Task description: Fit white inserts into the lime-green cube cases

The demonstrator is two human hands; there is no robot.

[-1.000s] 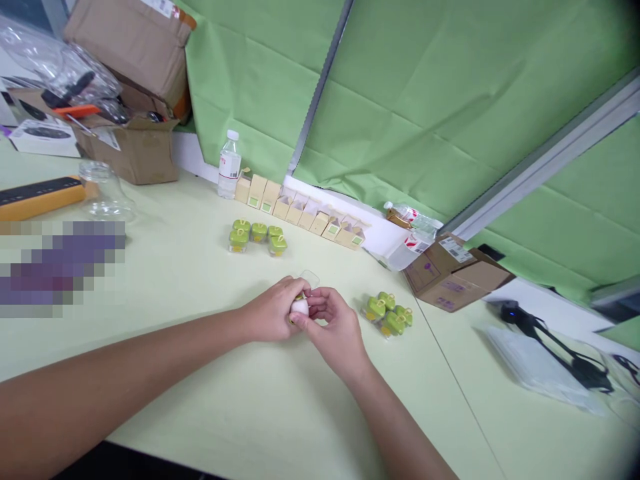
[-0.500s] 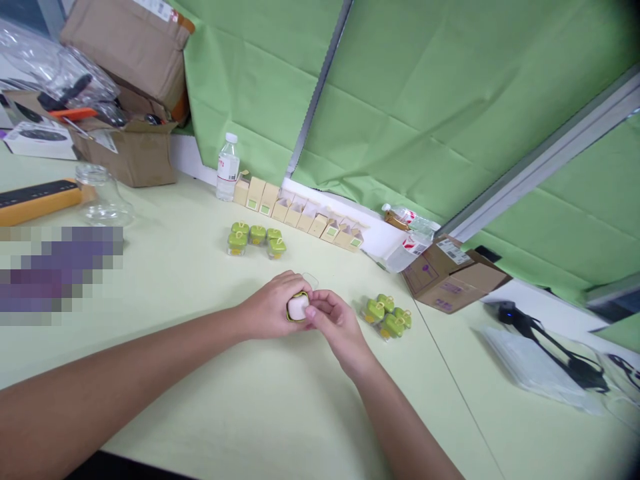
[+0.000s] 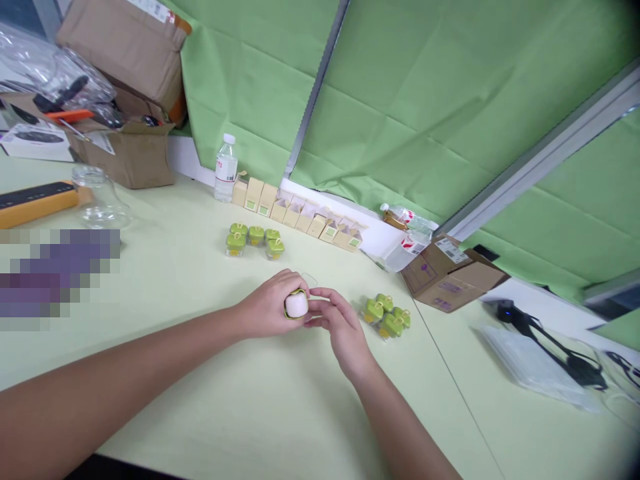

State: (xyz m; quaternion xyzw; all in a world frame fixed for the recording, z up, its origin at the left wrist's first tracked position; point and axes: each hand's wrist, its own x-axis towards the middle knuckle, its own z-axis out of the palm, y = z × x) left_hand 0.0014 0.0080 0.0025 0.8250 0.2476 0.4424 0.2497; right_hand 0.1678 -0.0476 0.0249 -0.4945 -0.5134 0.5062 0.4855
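My left hand (image 3: 267, 305) is wrapped round a small green-rimmed container (image 3: 297, 304) with a smooth whitish, rounded piece in its opening, which faces me. My right hand (image 3: 340, 327) is beside it, fingers stretched and a little apart, their tips at the container's right side; its thumb is mostly hidden. Just behind my hands lies a clear plastic piece (image 3: 310, 279), partly covered. Small clear tubs with green lids stand in two groups: one group (image 3: 255, 237) at the back left, another group (image 3: 387, 317) to the right of my right hand.
A row of small cardboard boxes (image 3: 300, 213) lines the wall, with a water bottle (image 3: 226, 168) at its left end. Further right are lying bottles (image 3: 407, 250) and a carton (image 3: 450, 277). A glass jar (image 3: 103, 203) and yellow-black bar (image 3: 37, 202) lie left.
My right thumb has come off the front of the container, and the right fingers have straightened. The whitish piece now shows more fully. My left hand keeps its hold.
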